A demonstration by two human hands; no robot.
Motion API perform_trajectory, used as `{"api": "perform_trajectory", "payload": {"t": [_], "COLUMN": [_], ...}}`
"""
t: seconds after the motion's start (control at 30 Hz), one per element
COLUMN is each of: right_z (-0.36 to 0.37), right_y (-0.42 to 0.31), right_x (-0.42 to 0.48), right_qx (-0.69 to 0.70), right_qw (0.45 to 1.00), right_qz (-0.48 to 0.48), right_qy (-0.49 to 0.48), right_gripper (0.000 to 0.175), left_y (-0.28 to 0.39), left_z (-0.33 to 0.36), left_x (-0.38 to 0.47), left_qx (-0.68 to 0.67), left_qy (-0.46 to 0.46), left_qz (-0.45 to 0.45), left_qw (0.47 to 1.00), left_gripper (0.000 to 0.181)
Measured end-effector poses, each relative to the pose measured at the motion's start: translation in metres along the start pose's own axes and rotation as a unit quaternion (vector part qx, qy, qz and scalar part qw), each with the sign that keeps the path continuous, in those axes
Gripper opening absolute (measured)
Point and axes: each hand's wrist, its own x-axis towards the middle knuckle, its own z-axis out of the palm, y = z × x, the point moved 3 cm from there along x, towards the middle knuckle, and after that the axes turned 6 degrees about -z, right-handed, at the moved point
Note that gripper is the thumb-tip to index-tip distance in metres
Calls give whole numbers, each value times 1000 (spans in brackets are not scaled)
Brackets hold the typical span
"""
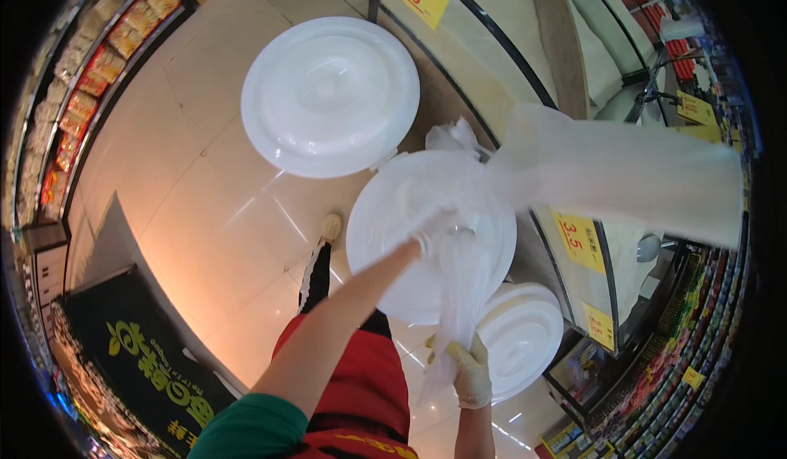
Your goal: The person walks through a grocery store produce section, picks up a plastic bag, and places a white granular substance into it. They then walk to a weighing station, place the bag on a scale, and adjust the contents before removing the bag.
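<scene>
My right hand (472,373), in a thin pale glove, grips the lower part of a gathered strip of translucent plastic film (464,287). Motion blurs my left hand (444,225), which reaches to the top of this strip; its fingers are hard to make out. More translucent film (627,173) spreads out to the right from near that hand, also blurred. Beneath both lies a round white plastic lid (381,256). Another white lid (332,93) is beyond it, and white lids (522,342) overlap at its near right.
Bins of white grain or powder (633,287) stand along the right, with yellow price signs (578,238) on their framed fronts. Packaged goods (92,78) fill a shelf at the left. A dark printed display (141,354) stands at lower left on the tiled floor (197,151).
</scene>
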Motion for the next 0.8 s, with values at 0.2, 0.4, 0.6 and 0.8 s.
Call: {"api": "perform_trajectory", "payload": {"t": [0.2, 0.4, 0.6, 0.8], "right_z": [59, -11, -30, -43], "right_y": [-20, -56, -48, -14], "right_x": [170, 246, 243, 236], "right_qx": [65, 28, -46, 10], "right_qw": [994, 958, 945, 943], "right_qz": [-6, -119, -66, -43], "right_qy": [86, 259, 317, 330], "right_gripper": [39, 33, 30, 33], "left_y": [5, -83, -117, -173], "left_z": [42, -96, -91, -7], "left_x": [-38, 56, 231, 298], "left_qx": [16, -303, -184, -33], "left_qy": [-206, 191, 113, -39], "left_qz": [133, -109, -189, -241], "left_qw": [969, 927, 958, 969], "left_gripper": [37, 21, 47, 53]}}
